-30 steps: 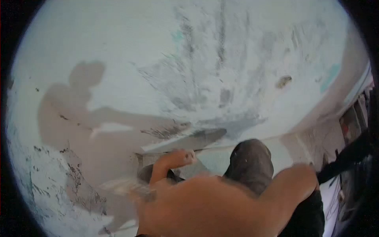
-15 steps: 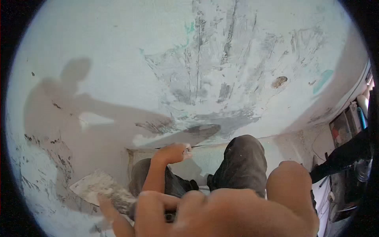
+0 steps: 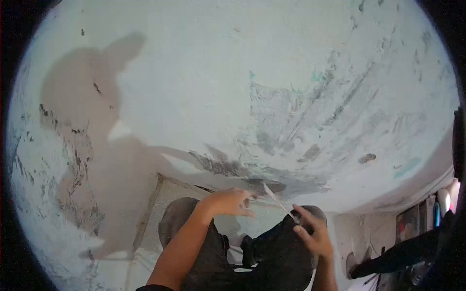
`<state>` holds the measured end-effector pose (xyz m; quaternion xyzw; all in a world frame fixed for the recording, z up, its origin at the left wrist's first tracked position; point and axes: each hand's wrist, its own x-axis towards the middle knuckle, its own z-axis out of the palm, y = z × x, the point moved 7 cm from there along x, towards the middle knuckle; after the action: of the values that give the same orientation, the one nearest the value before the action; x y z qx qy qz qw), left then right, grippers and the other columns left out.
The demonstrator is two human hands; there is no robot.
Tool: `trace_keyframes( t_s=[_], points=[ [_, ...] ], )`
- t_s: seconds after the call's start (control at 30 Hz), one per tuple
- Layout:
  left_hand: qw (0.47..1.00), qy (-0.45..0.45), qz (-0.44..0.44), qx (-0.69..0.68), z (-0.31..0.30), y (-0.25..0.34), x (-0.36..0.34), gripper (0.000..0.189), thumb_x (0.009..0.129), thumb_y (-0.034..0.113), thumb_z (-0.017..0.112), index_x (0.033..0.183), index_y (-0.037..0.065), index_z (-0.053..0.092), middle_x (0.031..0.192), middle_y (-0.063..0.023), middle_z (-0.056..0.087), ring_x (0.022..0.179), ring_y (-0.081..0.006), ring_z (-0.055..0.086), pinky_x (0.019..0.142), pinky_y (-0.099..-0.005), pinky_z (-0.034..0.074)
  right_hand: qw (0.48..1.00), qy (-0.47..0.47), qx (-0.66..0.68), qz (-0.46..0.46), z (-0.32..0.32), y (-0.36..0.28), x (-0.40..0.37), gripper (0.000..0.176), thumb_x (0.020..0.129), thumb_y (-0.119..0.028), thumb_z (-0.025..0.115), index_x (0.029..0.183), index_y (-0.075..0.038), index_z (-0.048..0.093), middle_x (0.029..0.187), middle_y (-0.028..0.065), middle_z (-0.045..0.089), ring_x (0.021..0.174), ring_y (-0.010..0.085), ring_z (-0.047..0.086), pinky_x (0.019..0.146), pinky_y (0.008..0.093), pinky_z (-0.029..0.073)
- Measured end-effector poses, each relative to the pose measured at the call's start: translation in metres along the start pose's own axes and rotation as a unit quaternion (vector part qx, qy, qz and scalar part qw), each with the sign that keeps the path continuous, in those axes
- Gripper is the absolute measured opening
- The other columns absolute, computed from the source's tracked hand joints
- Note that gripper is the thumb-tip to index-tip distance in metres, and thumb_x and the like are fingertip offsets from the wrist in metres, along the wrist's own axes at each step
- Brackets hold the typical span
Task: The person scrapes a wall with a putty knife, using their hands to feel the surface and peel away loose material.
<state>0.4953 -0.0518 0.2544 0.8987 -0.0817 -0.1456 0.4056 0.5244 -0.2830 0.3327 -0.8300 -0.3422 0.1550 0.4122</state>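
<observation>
In front of my knees, my right hand [image 3: 313, 228] is closed around the handle of a putty knife [image 3: 276, 198]. The pale blade shows nearly edge-on and points up and left, its tip overlapping a dark grey patch [image 3: 303, 185] low on the wall. My left hand [image 3: 229, 201] is over my left knee, fingers apart and reaching toward the blade. It holds nothing, and some whitish smears show on its fingertips. Both hands are close to the foot of the whitish wall [image 3: 194, 97], which carries grey streaks.
A small brown hole [image 3: 367, 158] marks the wall at right. Dark flaked spots [image 3: 77, 165] run down its left side, under my shadow. At the lower right, a person's dark-clad leg [image 3: 403, 252] stretches in beside a box of assorted things [image 3: 407, 223].
The right hand with the putty knife has gone from close before the camera at lower left to the right knee. My left hand has opened out of a fist. The view has shifted left.
</observation>
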Motion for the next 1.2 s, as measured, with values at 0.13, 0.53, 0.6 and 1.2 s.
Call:
trace_keyframes(
  t_s=[0.13,0.53,0.6,1.2],
  points=[
    [0.982,0.015,0.128,-0.140,-0.001,0.042,0.007,0.079,0.079,0.058,0.071,0.124,-0.005,0.053,0.110,-0.0184,0.065,0.102,-0.0284,0.064,0.085,-0.0394,0.051,0.998,0.061,-0.001,-0.024,0.039,0.029,-0.002,0.051,0.086,-0.007,0.066,0.135,-0.008,0.053,0.095,0.0149,0.062,0.081,0.0226,0.060,0.076,0.0317,0.047],
    [0.832,0.135,0.067,-0.534,0.009,0.033,0.023,0.061,0.101,0.050,0.035,0.119,-0.004,0.056,0.104,-0.0139,0.066,0.091,-0.0213,0.067,0.069,-0.0343,0.060,0.969,0.200,-0.130,-0.056,0.025,0.002,-0.012,0.058,0.080,-0.012,0.073,0.134,-0.014,0.054,0.093,0.0168,0.066,0.076,0.0332,0.066,0.066,0.0385,0.053],
    [0.813,0.166,0.045,-0.556,0.005,0.026,0.024,0.058,0.101,0.048,0.038,0.114,-0.004,0.059,0.096,-0.0141,0.068,0.079,-0.0222,0.069,0.065,-0.0340,0.060,0.956,0.215,-0.185,-0.076,0.016,-0.006,-0.018,0.057,0.079,-0.013,0.074,0.133,-0.015,0.055,0.090,0.0146,0.066,0.074,0.0314,0.065,0.064,0.0382,0.053],
    [0.794,0.198,0.223,-0.529,-0.133,0.182,0.041,0.040,0.099,0.041,0.046,0.083,0.006,0.057,0.056,-0.0013,0.051,0.043,-0.0103,0.047,0.037,-0.0253,0.035,0.823,0.195,-0.471,-0.250,-0.139,-0.158,0.045,0.061,0.074,-0.010,0.076,0.130,-0.029,0.060,0.059,-0.0004,0.043,0.044,0.0143,0.044,0.040,0.0331,0.043]
  ],
)
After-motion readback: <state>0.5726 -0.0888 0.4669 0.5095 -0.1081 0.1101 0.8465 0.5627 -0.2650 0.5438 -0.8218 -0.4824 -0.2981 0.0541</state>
